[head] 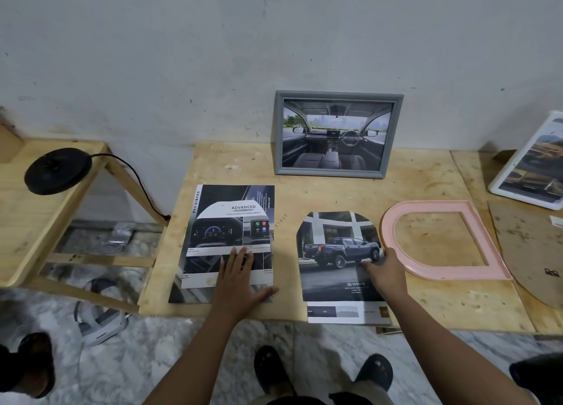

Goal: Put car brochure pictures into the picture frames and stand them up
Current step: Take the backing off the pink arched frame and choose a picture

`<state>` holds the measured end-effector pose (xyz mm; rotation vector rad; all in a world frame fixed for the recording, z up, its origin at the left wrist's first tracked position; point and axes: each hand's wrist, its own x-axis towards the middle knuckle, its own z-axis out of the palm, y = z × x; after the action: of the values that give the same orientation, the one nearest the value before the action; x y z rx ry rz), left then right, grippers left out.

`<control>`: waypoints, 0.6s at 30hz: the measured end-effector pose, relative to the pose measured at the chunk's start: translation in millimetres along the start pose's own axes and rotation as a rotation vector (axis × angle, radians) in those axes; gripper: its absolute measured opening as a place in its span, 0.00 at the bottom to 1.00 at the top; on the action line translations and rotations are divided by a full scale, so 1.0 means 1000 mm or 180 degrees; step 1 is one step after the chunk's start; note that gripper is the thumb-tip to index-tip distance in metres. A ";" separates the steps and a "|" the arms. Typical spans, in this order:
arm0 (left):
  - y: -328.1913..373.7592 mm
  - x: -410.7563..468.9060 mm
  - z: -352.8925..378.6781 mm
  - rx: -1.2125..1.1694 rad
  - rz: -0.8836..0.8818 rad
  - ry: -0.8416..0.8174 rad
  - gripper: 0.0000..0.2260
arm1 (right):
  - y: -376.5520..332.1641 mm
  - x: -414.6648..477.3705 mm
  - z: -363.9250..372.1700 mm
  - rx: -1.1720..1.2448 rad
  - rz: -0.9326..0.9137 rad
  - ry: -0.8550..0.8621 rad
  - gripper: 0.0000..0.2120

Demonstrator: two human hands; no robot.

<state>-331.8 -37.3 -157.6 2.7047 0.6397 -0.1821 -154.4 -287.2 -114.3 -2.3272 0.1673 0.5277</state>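
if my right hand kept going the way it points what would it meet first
The right hand already touches the truck picture; past that flat paper, probably the grey frame standing by the wall.

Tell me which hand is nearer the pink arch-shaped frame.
Right. The right hand touches the truck picture at its edge, just beside the pink frame; the left hand lies flat on the brochure, farther left.
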 end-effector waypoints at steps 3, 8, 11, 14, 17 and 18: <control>0.001 0.000 0.002 0.0030 -0.0020 0.0028 0.59 | -0.001 0.001 -0.002 0.0028 -0.0042 -0.0018 0.14; 0.001 0.002 -0.002 0.0153 0.0057 -0.0002 0.59 | -0.001 0.003 -0.008 0.0263 -0.0237 -0.0160 0.11; 0.001 0.001 -0.001 0.0248 0.0152 0.0065 0.56 | 0.001 0.006 -0.017 0.0383 -0.0431 -0.0353 0.07; 0.007 0.001 -0.002 0.0157 0.0118 0.0208 0.48 | -0.001 0.015 -0.030 0.0547 -0.0555 -0.0522 0.06; 0.038 0.015 -0.010 -0.0207 -0.0228 0.0562 0.31 | -0.009 0.027 -0.053 0.0674 -0.0766 -0.0658 0.06; 0.056 0.022 -0.014 -0.0482 -0.0422 0.0699 0.25 | -0.011 0.031 -0.063 0.0692 -0.0846 -0.0704 0.06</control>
<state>-286.6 -69.5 -131.4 2.5573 0.8607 0.1278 -102.6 -321.2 -79.4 -2.0232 -0.1792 0.5952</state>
